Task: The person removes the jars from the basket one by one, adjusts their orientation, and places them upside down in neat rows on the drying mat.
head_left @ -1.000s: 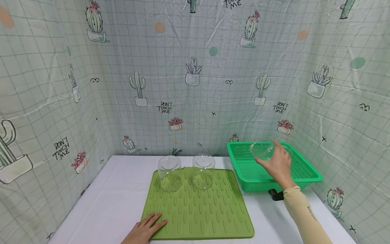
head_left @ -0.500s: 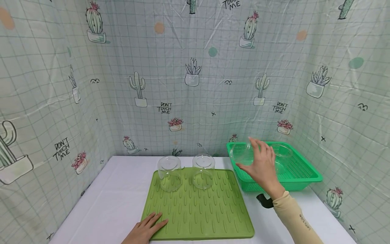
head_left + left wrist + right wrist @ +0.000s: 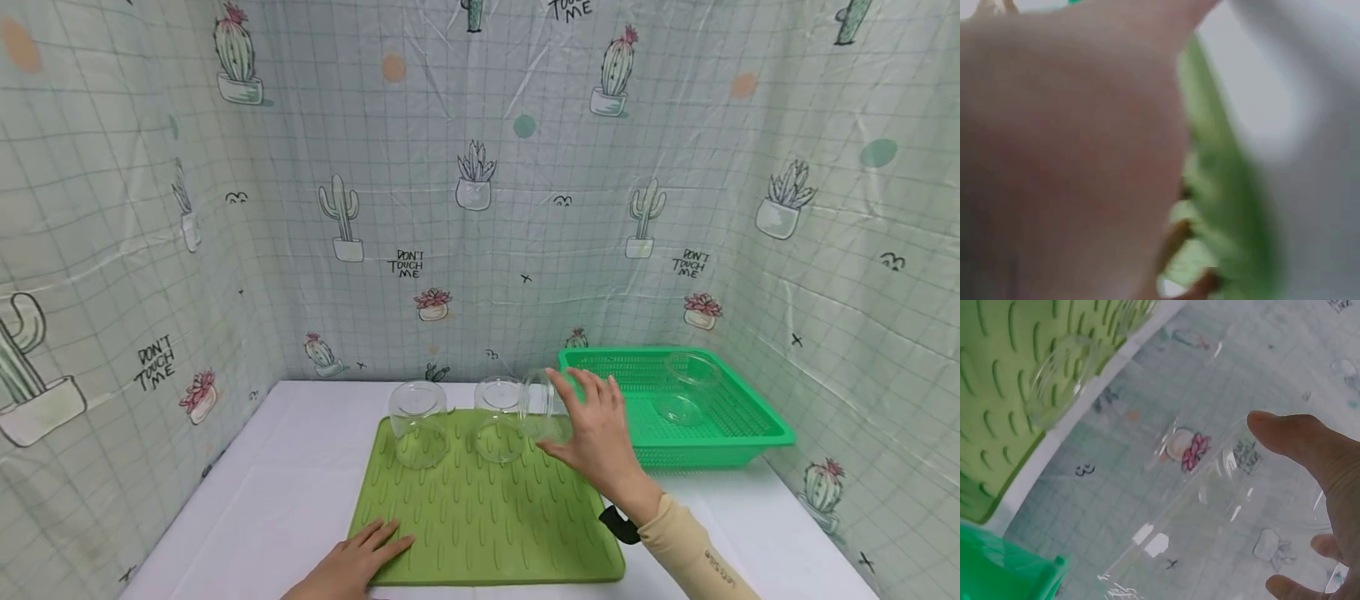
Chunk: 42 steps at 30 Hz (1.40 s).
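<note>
My right hand (image 3: pixel 600 429) grips a clear round jar (image 3: pixel 542 417) between thumb and fingers, tilted on its side over the mat's back right part. Its ridged mouth faces left. In the right wrist view, the see-through jar (image 3: pixel 1191 519) reaches out from my thumb and fingertips. My left hand (image 3: pixel 360 554) rests flat on the front left edge of the green ridged mat (image 3: pixel 487 525), fingers spread. Two more clear jars, one at left (image 3: pixel 417 433) and one in the middle (image 3: pixel 498 429), stand on the mat's back half. The held jar overlaps the middle one in the head view.
A green plastic basket (image 3: pixel 720 454) stands right of the mat, with another clear jar (image 3: pixel 688 392) inside. White cloth (image 3: pixel 262 483) covers the table. A curtain printed with cacti (image 3: pixel 480 250) closes off the back and both sides.
My right hand has carried the jar leftward from above the basket to over the mat, tipping it so its mouth turns left. My left hand has stayed at the mat edge.
</note>
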Tool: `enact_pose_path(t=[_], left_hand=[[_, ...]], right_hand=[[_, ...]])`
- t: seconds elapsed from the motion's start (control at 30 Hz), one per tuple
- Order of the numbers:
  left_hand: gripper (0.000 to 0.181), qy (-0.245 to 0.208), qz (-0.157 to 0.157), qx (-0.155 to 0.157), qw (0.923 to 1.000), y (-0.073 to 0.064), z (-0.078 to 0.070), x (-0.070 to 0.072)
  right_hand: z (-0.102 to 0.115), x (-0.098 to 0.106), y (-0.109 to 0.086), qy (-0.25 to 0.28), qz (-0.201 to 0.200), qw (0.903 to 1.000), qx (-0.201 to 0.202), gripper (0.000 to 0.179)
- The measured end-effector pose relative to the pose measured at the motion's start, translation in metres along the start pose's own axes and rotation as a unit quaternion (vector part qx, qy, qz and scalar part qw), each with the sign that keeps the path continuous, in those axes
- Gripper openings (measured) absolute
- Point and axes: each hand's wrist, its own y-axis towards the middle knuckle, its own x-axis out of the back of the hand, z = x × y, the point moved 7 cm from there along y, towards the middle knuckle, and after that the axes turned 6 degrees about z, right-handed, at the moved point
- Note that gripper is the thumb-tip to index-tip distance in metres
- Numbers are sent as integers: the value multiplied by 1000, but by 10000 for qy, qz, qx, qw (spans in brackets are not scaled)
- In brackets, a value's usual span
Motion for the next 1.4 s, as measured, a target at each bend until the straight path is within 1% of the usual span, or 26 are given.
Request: enact_pose_path(t=[0.07, 0.17, 0.23, 0.33, 0.4, 0.47, 0.53, 0.57, 0.63, 0.7, 0.73, 0.8, 0.87, 0.93, 1.07, 1.17, 1.4], left_hand=[[74, -239, 189, 12, 9995, 1, -4, 11], [68, -665, 262, 92, 9974, 4, -12, 35], [65, -921, 148, 138, 9955, 7, -17, 54], [61, -1309, -135, 106, 9913, 12, -27, 83], [57, -1498, -479, 22, 9876, 18, -33, 102], [56, -1660, -946, -2, 9816, 24, -40, 120], [58, -1788, -1500, -9, 9724, 31, -46, 135], [61, -1866, -1764, -20, 9665, 35, -49, 141], [68, -2039, -2194, -105, 9540, 41, -57, 148], [75, -2316, -2415, -337, 9418, 49, -66, 152], [78, -2480, -2442, -472, 9363, 54, -71, 152], [83, -2785, -2373, -770, 9275, 63, -80, 150], [86, -3048, -2220, -1033, 9204, 73, -89, 147], [88, -3161, -2046, -1214, 9184, 82, -96, 144], [87, -3089, -1777, -1376, 9242, 96, -107, 135], [84, -3043, -1676, -1428, 9268, 102, -111, 129], [78, -3290, -1628, -1706, 9144, 106, -117, 121]], right_hand=[[6, 0, 1, -25, 36, 9999, 91, 112], [13, -1, 2, -121, 84, 9997, 186, 112], [16, -1, 3, -143, 106, 9996, 220, 112], [19, -2, 4, -157, 145, 9995, 250, 112], [21, -2, 4, -146, 147, 9994, 269, 112], [23, -2, 5, -169, 121, 9994, 290, 112], [25, -1, 5, -188, 76, 9993, 319, 112], [26, 0, 5, -199, 68, 9992, 327, 113], [28, 1, 5, -261, 60, 9990, 351, 114], [30, 1, 5, -301, 93, 9988, 366, 114], [31, 1, 5, -318, 125, 9987, 366, 114], [33, 1, 4, -348, 189, 9985, 372, 115], [35, 0, 2, -345, 247, 9984, 364, 115], [36, 0, 0, -328, 293, 9984, 344, 116], [39, 2, -2, -299, 324, 9986, 306, 117], [41, 4, -2, -293, 314, 9986, 308, 117], [43, 7, -6, -193, 271, 9989, 324, 119]])
